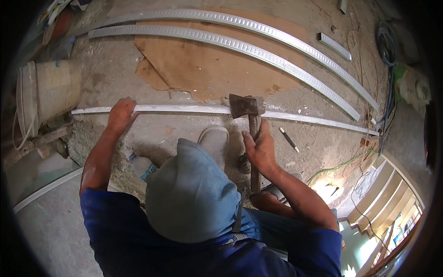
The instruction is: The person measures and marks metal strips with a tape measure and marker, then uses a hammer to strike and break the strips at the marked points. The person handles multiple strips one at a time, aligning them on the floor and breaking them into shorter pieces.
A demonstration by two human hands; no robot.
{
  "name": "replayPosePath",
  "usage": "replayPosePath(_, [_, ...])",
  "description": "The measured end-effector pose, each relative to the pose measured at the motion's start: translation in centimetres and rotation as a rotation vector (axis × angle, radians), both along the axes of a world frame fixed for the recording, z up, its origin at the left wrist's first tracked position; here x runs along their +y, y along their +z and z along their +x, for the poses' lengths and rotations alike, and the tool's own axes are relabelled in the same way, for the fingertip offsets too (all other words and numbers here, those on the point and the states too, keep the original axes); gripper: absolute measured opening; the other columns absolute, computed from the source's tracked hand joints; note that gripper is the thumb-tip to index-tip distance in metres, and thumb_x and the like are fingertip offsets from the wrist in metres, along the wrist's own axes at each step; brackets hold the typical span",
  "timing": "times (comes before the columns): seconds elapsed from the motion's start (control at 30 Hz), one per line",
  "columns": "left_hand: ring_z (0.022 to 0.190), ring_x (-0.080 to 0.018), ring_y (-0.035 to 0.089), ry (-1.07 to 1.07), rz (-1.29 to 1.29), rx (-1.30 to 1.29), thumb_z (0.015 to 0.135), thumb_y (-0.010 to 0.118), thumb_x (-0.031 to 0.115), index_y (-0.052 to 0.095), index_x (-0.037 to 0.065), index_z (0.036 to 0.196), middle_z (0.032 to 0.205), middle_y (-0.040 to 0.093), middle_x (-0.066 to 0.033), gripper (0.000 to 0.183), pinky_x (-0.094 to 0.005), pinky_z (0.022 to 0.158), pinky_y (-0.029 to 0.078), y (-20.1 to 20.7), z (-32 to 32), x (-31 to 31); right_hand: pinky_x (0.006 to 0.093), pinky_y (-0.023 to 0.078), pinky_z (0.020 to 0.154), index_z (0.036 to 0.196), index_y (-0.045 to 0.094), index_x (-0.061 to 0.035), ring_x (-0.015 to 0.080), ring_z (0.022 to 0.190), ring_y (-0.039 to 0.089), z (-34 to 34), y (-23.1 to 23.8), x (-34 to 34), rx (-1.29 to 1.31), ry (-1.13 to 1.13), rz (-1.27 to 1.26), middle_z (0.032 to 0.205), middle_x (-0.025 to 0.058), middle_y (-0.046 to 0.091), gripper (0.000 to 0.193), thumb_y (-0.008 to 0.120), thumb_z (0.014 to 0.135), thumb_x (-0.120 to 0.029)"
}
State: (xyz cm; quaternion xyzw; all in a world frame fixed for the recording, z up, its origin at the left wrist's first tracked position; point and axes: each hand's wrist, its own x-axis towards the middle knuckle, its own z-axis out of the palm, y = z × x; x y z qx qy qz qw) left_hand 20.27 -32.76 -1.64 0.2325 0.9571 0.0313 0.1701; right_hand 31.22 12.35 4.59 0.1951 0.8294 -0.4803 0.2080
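My left hand [121,114] is closed round a thin, pale metal strip [180,109] near its left end. The strip runs across the floor from left to right, in front of my shoes. My right hand [259,150] grips the wooden handle of a hatchet [246,105], held upright in the picture with its broad blade to the left. The hatchet's dark steel head overlaps the strip around its middle and hides a piece of it; whether they touch, I cannot tell. A black marker with pale ends [289,139] lies right of my right hand.
Two long ribbed metal channels [221,44] lie beyond, partly over brown cardboard [198,69]. A short channel piece [334,46] rests farther right. At left stands a dirty bucket [53,90]. Dark coiled hose [386,44] and a green cable [330,169] are at right.
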Motion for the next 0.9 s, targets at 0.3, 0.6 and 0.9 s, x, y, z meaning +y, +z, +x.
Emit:
replayPosePath(0.3, [0.1,-0.0373,0.059,0.007,-0.061,0.012,0.073,0.079,0.012,0.064,0.005,0.109,0.104,0.062,-0.0159,0.04,-0.0468,0.089,0.048,-2.6,0.4,-2.3,0.0551,0.051,0.081,0.121,0.045,-0.0026,0.0502,0.092,0.063,-5.4,-3.2,-10.5,-0.064,0.391,-0.168,0.093,0.0307,0.066,0.039,0.063,0.093,-0.023])
replayPosePath(0.6, [0.135,-0.042,0.043,-0.075,-0.222,0.013,0.079,0.074,0.012,0.048,0.0,0.14,0.147,0.047,-0.0225,0.066,-0.0576,0.111,0.033,-6.4,4.8,-1.6,0.0526,0.05,0.074,0.112,0.052,-0.0064,0.0453,0.086,0.066,-1.2,6.6,14.6,-0.126,0.745,0.101,0.084,0.0234,0.066,0.032,0.068,0.085,-0.014])
replayPosePath(0.9, [0.115,-0.0399,0.053,-0.345,0.248,-0.204,0.075,0.081,0.02,0.054,0.002,0.133,0.125,0.056,-0.02,0.067,-0.0475,0.097,0.044,1.3,2.7,21.5,0.0367,0.048,0.051,0.108,0.05,-0.0041,0.0217,0.059,0.061,16.0,7.0,27.5,-0.39,-0.41,0.054,0.073,0.0086,0.058,0.031,0.071,0.087,-0.014])
